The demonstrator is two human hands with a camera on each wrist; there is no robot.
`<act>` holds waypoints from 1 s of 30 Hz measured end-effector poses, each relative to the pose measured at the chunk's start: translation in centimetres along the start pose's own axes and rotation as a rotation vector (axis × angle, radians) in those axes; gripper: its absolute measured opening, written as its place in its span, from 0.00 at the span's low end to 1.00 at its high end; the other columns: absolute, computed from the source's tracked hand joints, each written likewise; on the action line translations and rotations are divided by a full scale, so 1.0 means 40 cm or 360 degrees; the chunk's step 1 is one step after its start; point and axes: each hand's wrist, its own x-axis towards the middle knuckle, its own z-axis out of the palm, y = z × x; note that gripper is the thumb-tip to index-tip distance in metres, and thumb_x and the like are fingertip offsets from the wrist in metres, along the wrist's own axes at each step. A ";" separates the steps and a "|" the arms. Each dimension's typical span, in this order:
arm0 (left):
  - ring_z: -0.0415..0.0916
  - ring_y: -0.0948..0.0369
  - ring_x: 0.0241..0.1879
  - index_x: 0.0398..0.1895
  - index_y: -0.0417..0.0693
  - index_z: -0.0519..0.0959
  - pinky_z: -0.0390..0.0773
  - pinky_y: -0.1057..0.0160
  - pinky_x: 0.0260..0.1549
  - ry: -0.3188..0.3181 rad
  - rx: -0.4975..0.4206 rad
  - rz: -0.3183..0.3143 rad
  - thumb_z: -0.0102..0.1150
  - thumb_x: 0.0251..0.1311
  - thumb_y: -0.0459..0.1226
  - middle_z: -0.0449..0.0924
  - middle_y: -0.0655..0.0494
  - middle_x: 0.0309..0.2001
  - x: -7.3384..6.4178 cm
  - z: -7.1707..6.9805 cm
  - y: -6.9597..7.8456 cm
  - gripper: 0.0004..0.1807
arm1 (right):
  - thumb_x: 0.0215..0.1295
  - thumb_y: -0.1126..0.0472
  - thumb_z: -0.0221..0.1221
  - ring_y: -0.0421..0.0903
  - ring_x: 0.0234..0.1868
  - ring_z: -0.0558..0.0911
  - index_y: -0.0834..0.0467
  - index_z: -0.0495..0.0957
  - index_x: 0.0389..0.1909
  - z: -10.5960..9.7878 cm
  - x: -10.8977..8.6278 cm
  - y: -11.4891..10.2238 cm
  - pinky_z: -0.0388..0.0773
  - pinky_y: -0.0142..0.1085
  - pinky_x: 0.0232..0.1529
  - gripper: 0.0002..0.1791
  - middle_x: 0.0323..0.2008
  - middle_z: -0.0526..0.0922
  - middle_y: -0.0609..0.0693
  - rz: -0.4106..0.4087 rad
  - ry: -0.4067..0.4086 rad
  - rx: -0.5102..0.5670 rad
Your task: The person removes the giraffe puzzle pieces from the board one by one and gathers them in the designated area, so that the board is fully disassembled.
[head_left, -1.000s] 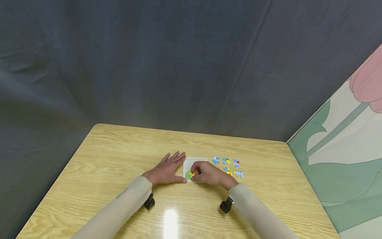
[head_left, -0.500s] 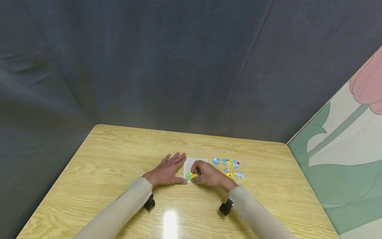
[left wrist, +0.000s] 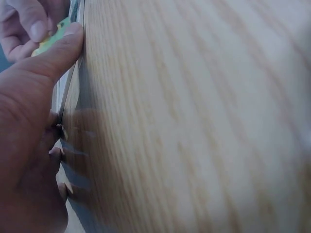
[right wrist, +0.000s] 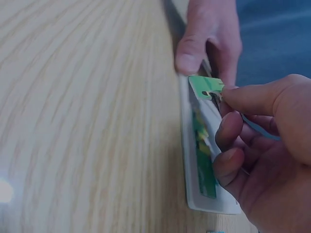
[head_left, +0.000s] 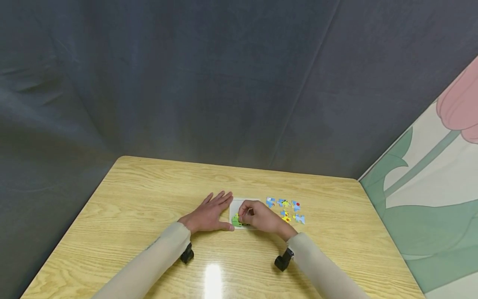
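- Right hand [head_left: 261, 216]: thumb and index finger pinch a green puzzle piece [right wrist: 206, 85]; the other fingers are curled in below.
- Held piece: over the near left corner of a white tray [head_left: 236, 204]; in the right wrist view it is tilted. Contact with the tray floor: cannot tell.
- Left hand [head_left: 207, 216]: flat and fingers spread at the tray's left side, thumb at the near left corner, just beside the held piece. It grips nothing; whether the thumb touches the piece, cannot tell.
- Hands are apart from each other but near, on either side of that corner.
- In the tray: green-and-yellow puzzle section [right wrist: 205, 170] lies along the near wall, to the right of the held piece. Number of pieces in it: cannot tell.
- Right of the tray, on the wood-grain surface [head_left: 149, 191]: five loose pieces. Far row, three, blue with other colours: left one [head_left: 270, 202], middle one [head_left: 285, 203], right one [head_left: 296, 205]. Near row, two: a yellow-and-blue piece [head_left: 286, 216], a mostly light blue piece [head_left: 300, 218].
- Beyond the surface: dark curtain [head_left: 186, 83].
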 end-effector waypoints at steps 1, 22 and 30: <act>0.37 0.49 0.89 0.87 0.45 0.51 0.36 0.38 0.87 0.0001 0.0000 -0.0001 0.63 0.69 0.63 0.44 0.52 0.89 0.000 0.001 0.000 0.55 | 0.77 0.67 0.59 0.39 0.30 0.76 0.61 0.82 0.43 -0.002 -0.001 -0.001 0.75 0.28 0.33 0.04 0.39 0.86 0.58 0.0009 -0.0006 0.0033; 0.37 0.49 0.89 0.88 0.45 0.51 0.37 0.38 0.87 -0.0003 0.0031 -0.0008 0.63 0.69 0.63 0.43 0.52 0.89 0.002 0.009 -0.004 0.55 | 0.77 0.66 0.60 0.38 0.30 0.76 0.63 0.81 0.43 -0.069 -0.114 0.037 0.76 0.28 0.33 0.04 0.39 0.83 0.58 0.0076 0.0056 0.0096; 0.36 0.48 0.89 0.88 0.45 0.50 0.37 0.37 0.87 -0.0011 0.0016 0.0017 0.63 0.69 0.63 0.43 0.51 0.89 0.000 -0.001 -0.003 0.55 | 0.77 0.64 0.62 0.37 0.41 0.80 0.63 0.81 0.41 -0.104 -0.195 0.069 0.80 0.29 0.44 0.05 0.41 0.84 0.56 0.0068 0.0059 -0.0028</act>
